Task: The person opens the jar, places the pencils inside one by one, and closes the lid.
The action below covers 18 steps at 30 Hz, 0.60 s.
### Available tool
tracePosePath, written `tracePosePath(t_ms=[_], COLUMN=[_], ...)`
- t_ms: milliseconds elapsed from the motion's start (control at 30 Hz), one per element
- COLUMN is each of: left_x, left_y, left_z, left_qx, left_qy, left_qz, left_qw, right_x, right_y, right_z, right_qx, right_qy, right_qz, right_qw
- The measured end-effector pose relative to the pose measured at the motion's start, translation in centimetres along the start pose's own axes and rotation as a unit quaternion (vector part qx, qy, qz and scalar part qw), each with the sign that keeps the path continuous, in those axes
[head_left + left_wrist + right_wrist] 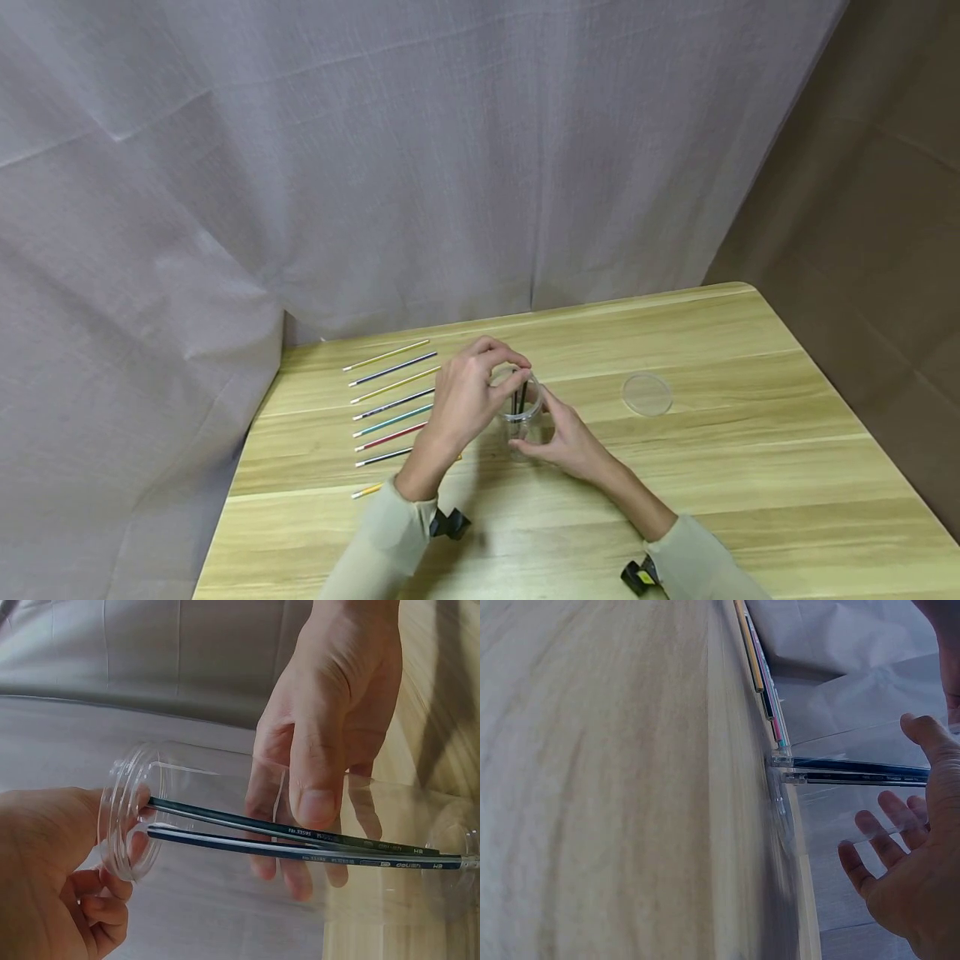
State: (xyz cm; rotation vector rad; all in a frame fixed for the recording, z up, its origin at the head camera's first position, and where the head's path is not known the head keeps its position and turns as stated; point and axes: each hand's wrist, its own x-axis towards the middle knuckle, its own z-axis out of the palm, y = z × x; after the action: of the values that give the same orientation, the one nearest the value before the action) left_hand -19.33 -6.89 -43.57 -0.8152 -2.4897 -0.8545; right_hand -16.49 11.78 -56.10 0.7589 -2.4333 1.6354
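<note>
A tall clear jar stands upright on the table, with two dark pencils leaning inside it, their lower ends at its bottom. My right hand grips the jar's side, thumb on the near side and fingers round the far side. Over the jar's mouth is my left hand, thumb and forefinger reaching just inside the rim. In the left wrist view those fingertips pinch at the top of a dark pencil; exact contact is partly blurred by the plastic.
Several pencils in various colours lie in a spaced row left of the jar, partly hidden by the left hand and forearm. A clear round lid lies flat to the right. Grey curtain hangs behind the wooden table.
</note>
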Motion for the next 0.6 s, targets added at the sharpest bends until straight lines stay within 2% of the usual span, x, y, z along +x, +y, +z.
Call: tracePosePath(t_ms=[300,600], left_x=[0.25,0.05], left_y=[0.12,0.27], left_z=[-0.60,-0.67], left_qx=[-0.006,0.021], left_qy=[0.009,-0.042], left_qz=[-0.001,-0.035], left_qw=[0.9999,0.9983], right_x=[0.10,-0.09], right_y=[-0.11,-0.06], right_z=[-0.09,-0.14], right_qx=[0.009,0.021], right_qy=[-0.006,-0.009], right_qz=[-0.001,-0.001], right_qw=[1.000,1.000])
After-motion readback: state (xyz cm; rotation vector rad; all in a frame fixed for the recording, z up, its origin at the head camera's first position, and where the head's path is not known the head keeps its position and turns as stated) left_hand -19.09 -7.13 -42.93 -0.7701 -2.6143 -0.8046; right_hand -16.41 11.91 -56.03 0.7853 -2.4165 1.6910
